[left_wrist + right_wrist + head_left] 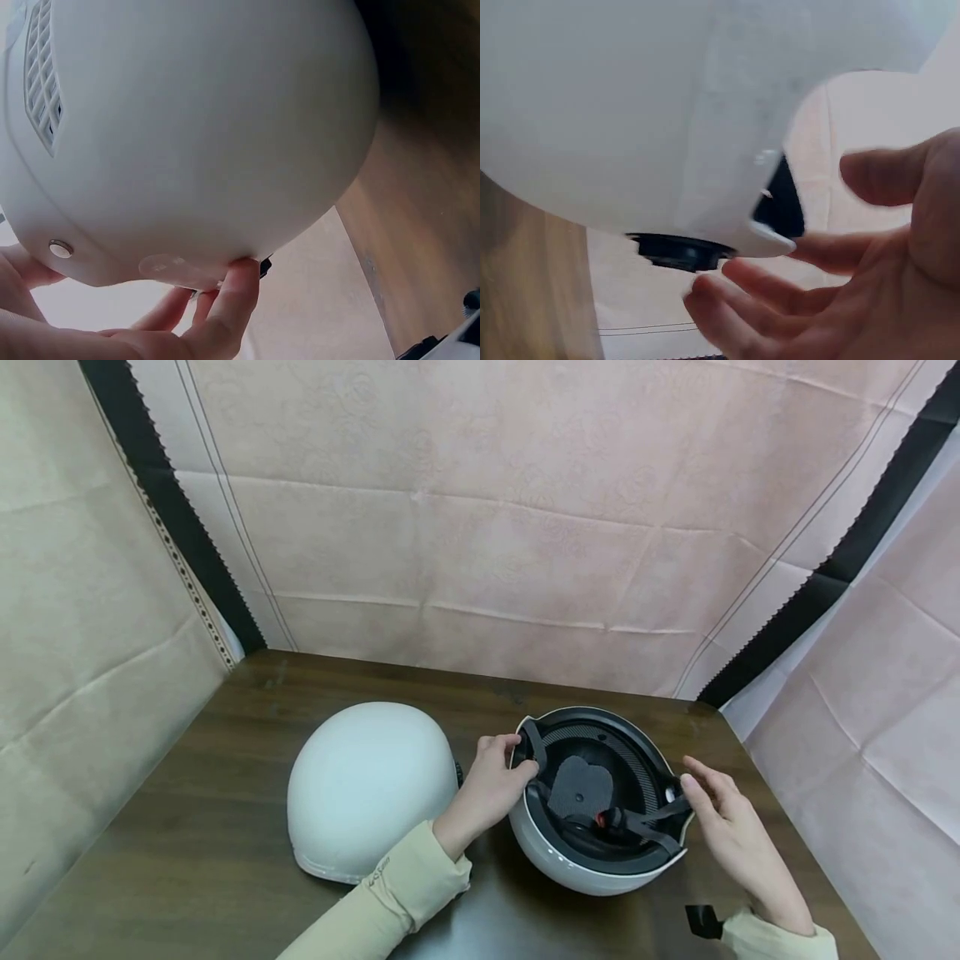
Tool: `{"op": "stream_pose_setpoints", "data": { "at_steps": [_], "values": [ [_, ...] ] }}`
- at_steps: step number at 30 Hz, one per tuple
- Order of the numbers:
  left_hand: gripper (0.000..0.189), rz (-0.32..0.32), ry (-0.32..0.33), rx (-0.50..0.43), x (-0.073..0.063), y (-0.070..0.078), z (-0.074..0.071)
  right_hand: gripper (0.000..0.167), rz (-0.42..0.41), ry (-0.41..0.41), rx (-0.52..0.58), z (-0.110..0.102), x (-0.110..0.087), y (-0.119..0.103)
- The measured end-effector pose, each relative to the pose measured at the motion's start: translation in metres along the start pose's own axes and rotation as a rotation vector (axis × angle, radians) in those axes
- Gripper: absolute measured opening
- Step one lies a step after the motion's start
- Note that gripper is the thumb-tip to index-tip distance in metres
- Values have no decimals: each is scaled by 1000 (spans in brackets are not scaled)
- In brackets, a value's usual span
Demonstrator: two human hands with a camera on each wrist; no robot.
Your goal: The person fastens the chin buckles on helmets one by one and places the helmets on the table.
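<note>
An upturned white helmet [588, 797] lies on its crown, showing its black lining and a grey pad. Dark straps [648, 827] and a buckle with a red part lie inside it. My left hand [491, 789] pinches its left rim, thumb toward the inside. The left wrist view shows fingers [236, 300] on the rim of the smooth white shell [202, 142], near a round rivet. Beside the right rim is my right hand [731, 831], its fingers loosely extended. In the right wrist view its thumb [881, 176] stands apart from the shell; fingertip contact is unclear.
A second white helmet [371, 789] stands dome-up left of the first, close to my left forearm. Both are on a dark brown wooden table [195, 827]. Pale cloth walls [480, 552] with black edge strips enclose its back and sides.
</note>
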State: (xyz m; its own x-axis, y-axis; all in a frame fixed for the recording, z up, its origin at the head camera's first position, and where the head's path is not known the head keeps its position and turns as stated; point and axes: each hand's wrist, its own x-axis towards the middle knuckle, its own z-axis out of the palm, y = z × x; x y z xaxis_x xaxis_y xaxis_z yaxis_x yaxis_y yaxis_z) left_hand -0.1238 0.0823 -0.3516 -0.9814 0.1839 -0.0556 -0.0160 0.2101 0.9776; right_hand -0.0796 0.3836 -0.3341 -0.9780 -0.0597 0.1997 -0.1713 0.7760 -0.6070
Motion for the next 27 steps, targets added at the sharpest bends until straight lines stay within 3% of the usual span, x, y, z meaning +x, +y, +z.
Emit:
{"op": "stream_pose_setpoints", "data": {
  "at_steps": [3,9,13,17,22,27],
  "values": [
    [50,-5,-8,2,0,-1,-1,58,56,-30,55,0,-1,3],
    [48,-16,-7,-2,0,-1,-5,63,183,-122,276,3,0,8],
    [48,-24,0,-12,0,-1,-6,68,227,-159,324,5,0,10],
    [48,-46,-10,-32,-1,-2,-3,70,236,-192,390,4,-3,15],
    [49,-52,-14,-38,0,-3,3,71,229,-215,588,5,-5,24],
    [50,-52,-16,-35,1,-2,2,67,161,-226,802,13,-4,32]
  ]
}}
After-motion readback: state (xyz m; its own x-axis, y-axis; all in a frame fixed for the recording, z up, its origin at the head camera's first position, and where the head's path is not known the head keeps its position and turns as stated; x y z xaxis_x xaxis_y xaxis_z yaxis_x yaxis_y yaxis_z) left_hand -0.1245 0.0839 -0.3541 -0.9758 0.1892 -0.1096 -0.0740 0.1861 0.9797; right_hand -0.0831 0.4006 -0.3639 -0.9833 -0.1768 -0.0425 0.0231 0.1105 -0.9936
